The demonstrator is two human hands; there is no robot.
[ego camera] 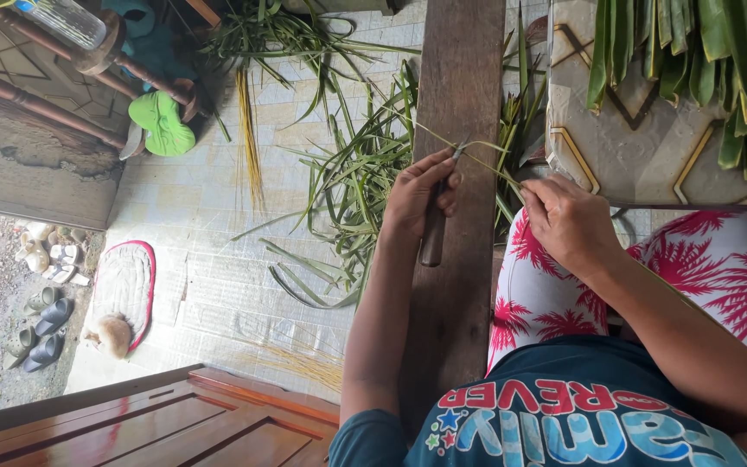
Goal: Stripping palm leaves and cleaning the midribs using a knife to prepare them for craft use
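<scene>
My left hand [417,201] grips a small knife [435,232] with a brown wooden handle, its short blade pointing up over a dark wooden plank [462,78]. My right hand [568,220] pinches a thin green palm leaf strip [488,163] that runs across the plank to the blade tip. Both hands sit close together above my lap, which is covered in white cloth with pink palm prints.
A heap of green leaf strips [352,173] lies on the tiled floor left of the plank. Folded green leaves [693,60] rest on a patterned table at top right. A bundle of yellow leaf ribs [248,138], green sandals [162,125], a doormat [124,285] and a wooden door [157,419] lie further left.
</scene>
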